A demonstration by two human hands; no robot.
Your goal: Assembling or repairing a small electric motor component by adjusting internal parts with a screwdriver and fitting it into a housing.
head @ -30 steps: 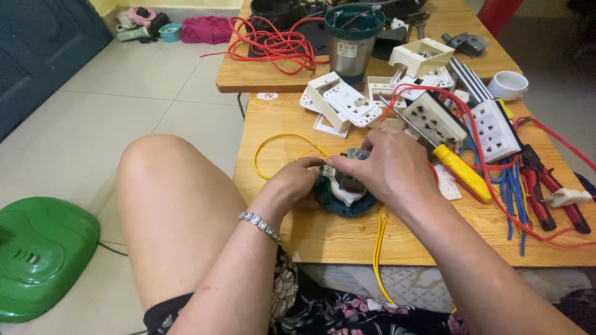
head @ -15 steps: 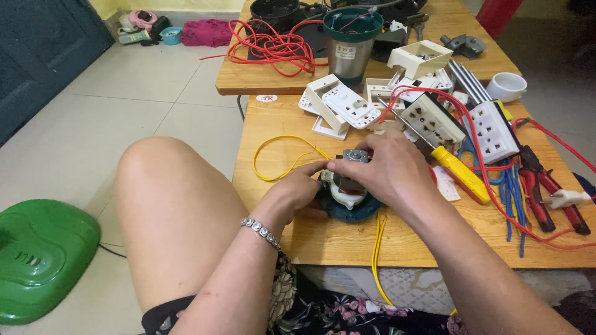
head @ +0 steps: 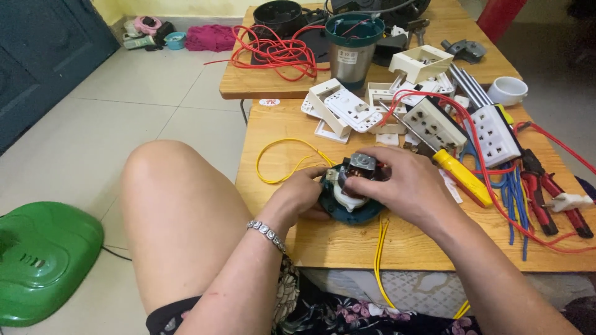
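Motor unit [head: 352,197]: small motor w/ white part on round teal base, metal block on top; sits on desk [head: 323,239] near front edge.
Left hand [head: 300,195]: wrist bent in, grip closed on base's left rim; bracelet [head: 266,231] on wrist.
Right hand [head: 402,186]: palm down over top, fingers pinching motor's white part.
Steel cup [head: 354,46]: on far desk, teal rim, thin wires inside.
Yellow wire [head: 287,162]: looped just left of unit.

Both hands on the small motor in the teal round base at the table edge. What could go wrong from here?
1. The teal round base sits close to the wooden table's front edge; a slip from the left hand or right hand could send it off.
2. The loose yellow wire beside it may snag.
3. The yellow-handled screwdriver lies near the right wrist, easily knocked.
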